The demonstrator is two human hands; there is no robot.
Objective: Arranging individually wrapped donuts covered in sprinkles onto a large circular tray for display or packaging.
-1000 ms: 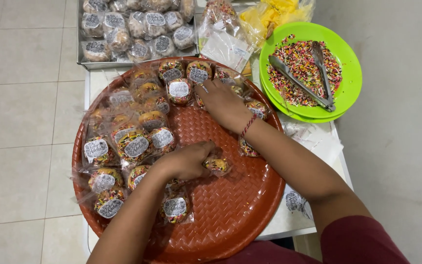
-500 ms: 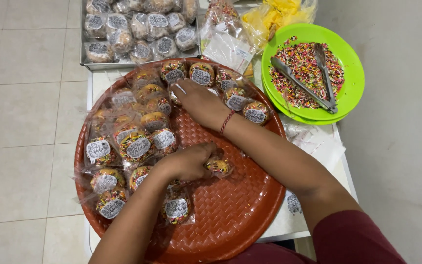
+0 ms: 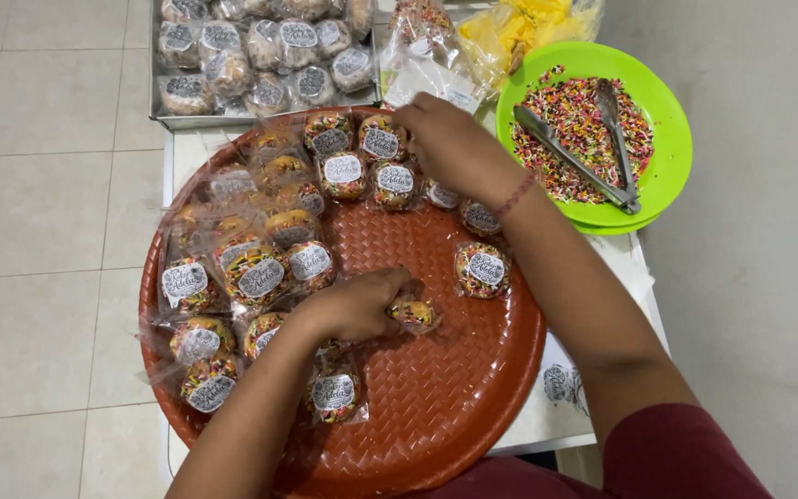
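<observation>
A large round woven tray (image 3: 436,407) of red-brown colour lies on a white table (image 3: 593,407), and many small sprinkle cookies in clear wrappers lie on its left and far part. The left hand (image 3: 357,305) rests near the middle of the tray, its fingers curled together over one wrapped cookie (image 3: 415,314), which lies on the tray just to the right of the fingertips and touches them. The right hand (image 3: 454,143) is at the far edge of the tray, palm down, with the fingers bent on a wrapped cookie in the far row; the hand covers this cookie, so I cannot tell if the fingers really clamp it. One single wrapped cookie (image 3: 482,270) lies alone on the tray, between the two arms.

To the far right stands a green plate (image 3: 671,139) full of coloured sprinkles, with metal tongs (image 3: 584,148) lying on them. At the far left there is a metal tray (image 3: 173,118) with more wrapped cookies. A yellow plastic bag (image 3: 519,28) lies at the far side, beside the green plate.
</observation>
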